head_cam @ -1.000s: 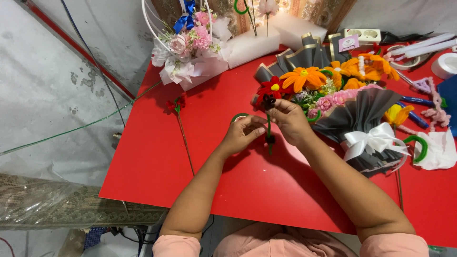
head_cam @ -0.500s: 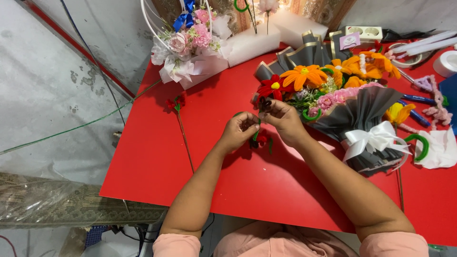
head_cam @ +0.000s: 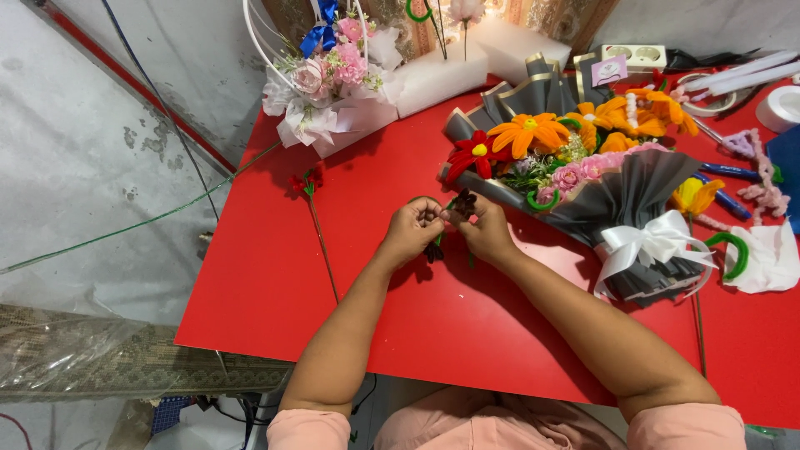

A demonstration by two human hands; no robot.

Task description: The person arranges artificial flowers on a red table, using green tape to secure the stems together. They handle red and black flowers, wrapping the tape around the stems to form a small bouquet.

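Observation:
My left hand and my right hand meet over the red table, both pinching a small dark maroon flower on a green stem. The stem's lower part and a dark leaf hang below my left fingers. Just right of my hands lies a large bouquet of orange, red and pink flowers wrapped in grey paper, tied with a white ribbon bow.
A single red flower on a long stem lies left of my hands. A pink and white arrangement stands at the back. Tape rolls, pipe cleaners and blue pens crowd the right side. The table's near edge is by my lap.
My hands with the small dark flower have shifted slightly left and nearer to me, away from the bouquet. The rest has stayed still.

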